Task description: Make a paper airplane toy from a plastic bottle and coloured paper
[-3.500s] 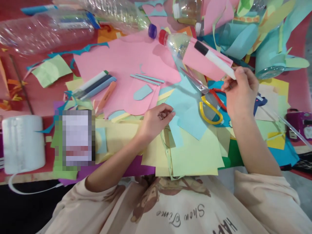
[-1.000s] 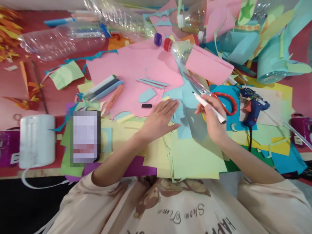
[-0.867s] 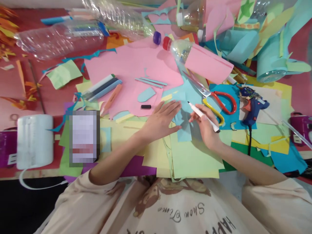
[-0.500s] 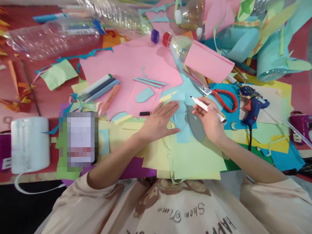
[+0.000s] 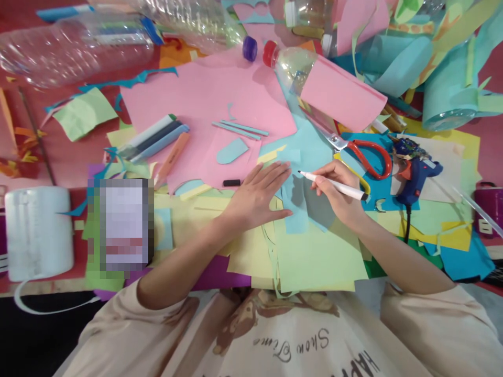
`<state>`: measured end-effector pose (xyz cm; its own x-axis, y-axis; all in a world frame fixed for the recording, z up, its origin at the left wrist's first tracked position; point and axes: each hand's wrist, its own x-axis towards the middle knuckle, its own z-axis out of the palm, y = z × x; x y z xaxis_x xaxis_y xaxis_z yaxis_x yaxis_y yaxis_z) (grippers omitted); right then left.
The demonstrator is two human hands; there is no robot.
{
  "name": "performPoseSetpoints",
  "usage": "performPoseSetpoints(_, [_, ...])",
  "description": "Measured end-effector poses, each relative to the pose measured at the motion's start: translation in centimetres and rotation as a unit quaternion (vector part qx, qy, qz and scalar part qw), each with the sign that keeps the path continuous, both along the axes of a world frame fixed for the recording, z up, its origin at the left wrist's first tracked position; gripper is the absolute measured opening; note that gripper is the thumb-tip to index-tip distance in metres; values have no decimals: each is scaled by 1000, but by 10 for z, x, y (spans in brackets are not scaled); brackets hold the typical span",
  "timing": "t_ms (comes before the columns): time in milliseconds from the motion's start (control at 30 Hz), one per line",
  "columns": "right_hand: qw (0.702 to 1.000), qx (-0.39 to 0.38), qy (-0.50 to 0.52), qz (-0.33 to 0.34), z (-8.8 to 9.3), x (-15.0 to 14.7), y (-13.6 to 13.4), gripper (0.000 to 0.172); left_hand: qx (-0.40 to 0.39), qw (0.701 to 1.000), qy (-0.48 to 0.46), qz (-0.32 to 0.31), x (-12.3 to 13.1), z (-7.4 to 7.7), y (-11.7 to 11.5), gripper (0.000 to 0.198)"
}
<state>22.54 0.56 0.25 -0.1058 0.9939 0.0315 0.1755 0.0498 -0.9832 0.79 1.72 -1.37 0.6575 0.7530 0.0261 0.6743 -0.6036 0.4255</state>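
Note:
My left hand [image 5: 257,196] lies flat with fingers stretched, its tips and thumb on a light blue paper strip [image 5: 296,217]. In my right hand [image 5: 341,196] is a white marker [image 5: 334,185], pinched between thumb and fingers like a pen. Its dark tip points left, just above or at the strip; I cannot tell whether it touches. The black marker cap [image 5: 231,183] lies beside my left hand. Beyond it rest a rounded light blue paper cutout [image 5: 232,151] and thin blue strips [image 5: 243,129] on pink paper [image 5: 212,94]. Pale green paper [image 5: 320,256] lies under the strip's near end.
Red-handled scissors [image 5: 371,157] and a blue glue gun [image 5: 414,178] lie to the right. A bottle wrapped in pink paper [image 5: 343,94] is behind them. Several markers [image 5: 157,139], a phone [image 5: 124,225] and a white device [image 5: 38,233] are on the left. Clear bottles [image 5: 74,50] line the back.
My right hand has brought the marker tip down and left, closer to the strip, and the marker lies flatter. My left hand stays on the paper. The view has shifted slightly.

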Motion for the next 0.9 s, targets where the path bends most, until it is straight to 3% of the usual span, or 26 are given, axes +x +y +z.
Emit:
performPoseSetpoints(300, [997,-39,-14,68,-1,0,-5,19,6,1000,-1,1,0,0,-1,82])
performPoseSetpoints(900, [994,-20,-75,83,-2,-3,-2,16,-5,1000,3,0,0,1,0,83])
